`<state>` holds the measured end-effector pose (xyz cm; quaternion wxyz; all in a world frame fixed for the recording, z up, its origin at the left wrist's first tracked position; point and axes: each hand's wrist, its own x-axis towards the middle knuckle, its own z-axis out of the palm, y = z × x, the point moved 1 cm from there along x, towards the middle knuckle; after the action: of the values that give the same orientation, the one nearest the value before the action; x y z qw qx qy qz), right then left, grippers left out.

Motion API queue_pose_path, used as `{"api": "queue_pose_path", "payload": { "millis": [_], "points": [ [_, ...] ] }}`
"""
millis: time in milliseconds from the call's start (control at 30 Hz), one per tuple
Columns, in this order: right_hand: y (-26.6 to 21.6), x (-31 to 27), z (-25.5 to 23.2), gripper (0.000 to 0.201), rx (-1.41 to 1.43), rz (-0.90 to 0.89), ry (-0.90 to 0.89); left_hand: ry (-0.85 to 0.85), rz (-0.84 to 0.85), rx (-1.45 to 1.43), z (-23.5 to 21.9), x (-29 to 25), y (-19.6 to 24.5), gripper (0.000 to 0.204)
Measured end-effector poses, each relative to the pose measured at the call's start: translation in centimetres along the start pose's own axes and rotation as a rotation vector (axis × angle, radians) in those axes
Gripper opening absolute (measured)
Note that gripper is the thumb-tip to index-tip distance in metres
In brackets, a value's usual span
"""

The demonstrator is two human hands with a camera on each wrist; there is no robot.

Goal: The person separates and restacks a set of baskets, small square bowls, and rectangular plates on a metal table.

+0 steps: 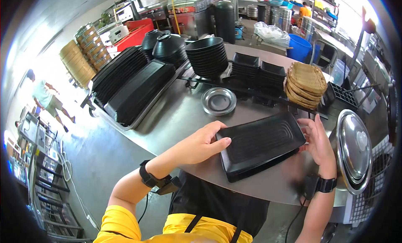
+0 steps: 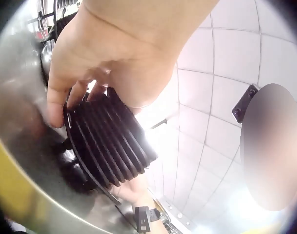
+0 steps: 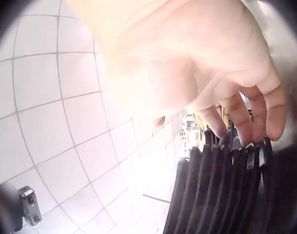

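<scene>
A stack of black rectangular plates (image 1: 261,141) with ridged tops sits at the front of the steel table, tilted a little in the head view. My left hand (image 1: 205,141) grips its left end, thumb over the top rim and the other fingers down the side. In the left wrist view several rims of the plate stack (image 2: 107,141) show under those fingers. At the right end is my right hand (image 1: 317,138), its thumb raised off the plates. The right wrist view shows its fingertips touching the rims of the plate stack (image 3: 212,187).
A round metal dish (image 1: 218,101) lies beyond the plates. Behind stand stacked black bowls (image 1: 207,57), small square black dishes (image 1: 246,63) and woven baskets (image 1: 305,82). Long black trays (image 1: 138,90) fill a bin at left. Metal lids (image 1: 354,147) stand at right. A person (image 1: 48,98) is far left.
</scene>
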<state>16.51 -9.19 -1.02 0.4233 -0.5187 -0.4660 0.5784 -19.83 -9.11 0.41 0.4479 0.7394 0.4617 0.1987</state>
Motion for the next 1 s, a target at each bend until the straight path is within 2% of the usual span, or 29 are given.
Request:
{"api": "queue_pose_path", "payload": {
  "millis": [67,167,200,267,300,333,367,400,433,467,533,600,667,733,767,867,900,933,1000],
  "points": [
    [0.1,-0.2,0.8,0.071,-0.015,-0.018,-0.012,0.044,0.03,-0.028,0.3,-0.4,-1.2,0.055],
    [1.9,0.5,0.5,0.061,-0.018,-0.133,-0.139,0.151,0.035,-0.024,0.1,-1.8,-2.3,0.05],
    [2.0,0.2,1.0,0.061,-0.036,-0.144,-0.153,0.182,0.04,0.003,-0.3,-2.4,-2.8,0.052],
    [2.0,-0.2,3.2,0.068,-0.069,-0.179,-0.292,0.231,0.04,0.028,-1.3,-4.3,-3.8,0.054],
    [1.6,-0.5,4.3,0.072,-0.047,-0.166,-0.389,0.249,-0.015,-0.037,-1.9,-5.6,-4.4,0.053],
    [0.8,-0.9,5.9,0.072,-0.051,-0.168,-0.407,0.262,-0.073,-0.103,-2.6,-6.8,-4.9,0.052],
    [0.1,-1.4,7.7,0.075,-0.121,-0.164,-0.459,0.273,-0.223,-0.228,-3.4,-8.3,-4.6,0.045],
    [-0.3,-1.7,9.3,0.078,-0.191,-0.16,-0.507,0.282,-0.228,-0.232,-4.0,-9.4,-6.0,0.045],
    [-0.5,-1.5,10.9,0.081,-0.19,-0.123,-0.591,0.357,-0.143,-0.289,-4.5,-10.4,-8.0,0.04],
    [-0.6,-1.3,12.3,0.081,-0.192,-0.12,-0.596,0.43,-0.056,-0.345,-5.0,-11.4,-9.3,0.036],
    [-0.7,-0.7,15.4,0.081,-0.274,-0.143,-0.697,0.545,-0.031,-0.487,-6.2,-13.5,-10.1,0.029],
    [-1.2,0.3,18.5,0.074,-0.306,-0.117,-0.692,0.613,-0.041,-0.637,-7.1,-15.2,-11.0,0.024],
    [-1.4,2.0,21.1,0.067,-0.417,-0.262,-0.686,0.757,-0.057,-0.732,-7.4,-16.1,-10.9,0.021],
    [-0.5,4.7,22.5,0.054,-0.463,-0.349,-0.592,0.819,-0.093,-0.698,-7.4,-16.5,-12.0,0.021],
    [-0.4,6.1,23.1,0.05,-0.465,-0.318,-0.555,0.877,-0.132,-0.662,-7.5,-16.6,-12.4,0.021],
    [-0.1,9.3,24.5,0.044,-0.439,-0.264,-0.37,0.913,-0.096,-0.55,-6.9,-15.8,-11.6,0.025],
    [0.7,10.7,24.3,0.043,-0.447,-0.333,-0.339,0.865,-0.125,-0.547,-6.9,-15.7,-11.9,0.038],
    [0.4,10.6,24.4,0.043,-0.454,-0.337,-0.337,0.865,-0.118,-0.552,-6.8,-15.5,-12.4,0.038],
    [-0.5,9.9,24.2,0.04,-0.419,-0.366,-0.27,0.893,0.072,-0.45,-6.6,-15.4,-13.5,0.052]
  ]
}}
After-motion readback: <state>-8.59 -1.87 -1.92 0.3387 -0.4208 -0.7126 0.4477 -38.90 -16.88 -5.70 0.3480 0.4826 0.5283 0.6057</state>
